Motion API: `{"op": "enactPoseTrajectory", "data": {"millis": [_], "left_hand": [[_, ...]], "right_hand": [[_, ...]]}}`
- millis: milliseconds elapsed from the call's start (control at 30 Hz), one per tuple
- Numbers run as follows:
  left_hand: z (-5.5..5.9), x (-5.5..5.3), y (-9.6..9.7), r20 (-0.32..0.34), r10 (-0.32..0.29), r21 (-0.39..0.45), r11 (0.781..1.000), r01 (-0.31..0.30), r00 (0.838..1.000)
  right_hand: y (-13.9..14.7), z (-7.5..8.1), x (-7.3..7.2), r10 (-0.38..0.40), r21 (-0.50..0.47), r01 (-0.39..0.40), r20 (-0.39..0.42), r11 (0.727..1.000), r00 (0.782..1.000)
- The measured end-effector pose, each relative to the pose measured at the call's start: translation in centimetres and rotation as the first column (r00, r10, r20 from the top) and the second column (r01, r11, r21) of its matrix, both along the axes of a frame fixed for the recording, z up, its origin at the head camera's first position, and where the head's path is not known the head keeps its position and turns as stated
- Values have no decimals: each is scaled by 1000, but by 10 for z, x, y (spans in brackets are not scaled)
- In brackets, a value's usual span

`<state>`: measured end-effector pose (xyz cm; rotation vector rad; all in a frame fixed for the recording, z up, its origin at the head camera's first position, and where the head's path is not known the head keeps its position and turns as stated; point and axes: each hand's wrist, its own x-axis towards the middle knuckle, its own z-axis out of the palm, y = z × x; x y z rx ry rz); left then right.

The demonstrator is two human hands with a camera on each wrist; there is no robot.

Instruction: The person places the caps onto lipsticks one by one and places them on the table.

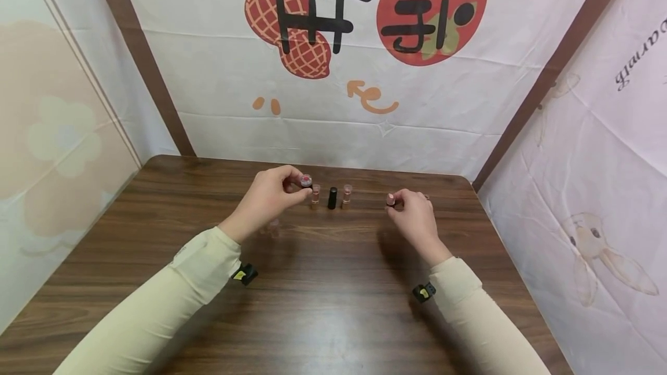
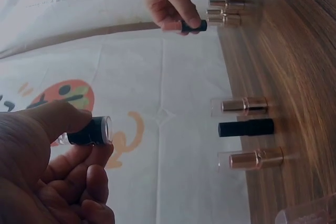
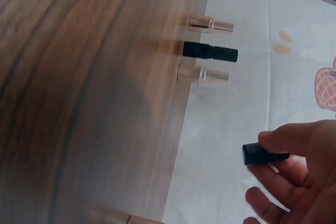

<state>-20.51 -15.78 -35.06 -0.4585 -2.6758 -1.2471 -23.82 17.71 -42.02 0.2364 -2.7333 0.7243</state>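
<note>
My left hand (image 1: 273, 190) pinches a short black piece with clear ends, like a lipstick cap (image 2: 92, 130), between thumb and fingers above the table's far part. A reddish top shows on it in the head view. To the right, my right hand (image 1: 415, 216) grips the black base of an uncapped lipstick (image 2: 191, 25), its pink tip pointing up. Between the hands stand a black lipstick tube (image 1: 332, 198) and two rose-gold lipsticks with clear caps, the left one (image 1: 315, 197) close by my left fingers and the right one (image 1: 347, 197) beyond the black tube.
Several rose-gold tubes (image 2: 226, 11) stand behind my right hand, mostly hidden in the head view. A clear piece (image 1: 273, 227) is on the brown wooden table (image 1: 333, 305) below my left wrist. Printed cloth walls (image 1: 333, 132) rise along the back and sides.
</note>
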Motion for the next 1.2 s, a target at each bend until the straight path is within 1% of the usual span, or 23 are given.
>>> {"op": "enactPoseTrajectory", "data": {"millis": [133,267,467,667,867,1067,1200], "left_hand": [[1,0,6,-4,-16,11,1000,16,1000],[3,-1,9,-12,-23,23,999,23,1000],[7,-2,13,-35,-42,32,999,43,999],[9,-3,15,-36,-42,43,998,43,998],[10,-6,21,-37,-76,66,995,79,996],[8,-8,29,-10,-112,87,990,112,994],[5,-9,32,-13,-116,66,991,116,993]], "right_hand": [[-7,-5,-1,64,-28,-65,-22,997,998],[-17,-8,0,127,-89,-126,0,988,992],[-34,-10,4,174,-188,-165,32,968,984],[-50,-13,7,221,-229,-204,52,952,974],[-66,-15,9,255,-263,-230,64,937,965],[-81,-10,12,312,-269,-286,59,920,948],[-89,-5,13,334,-274,-311,41,910,942]]}}
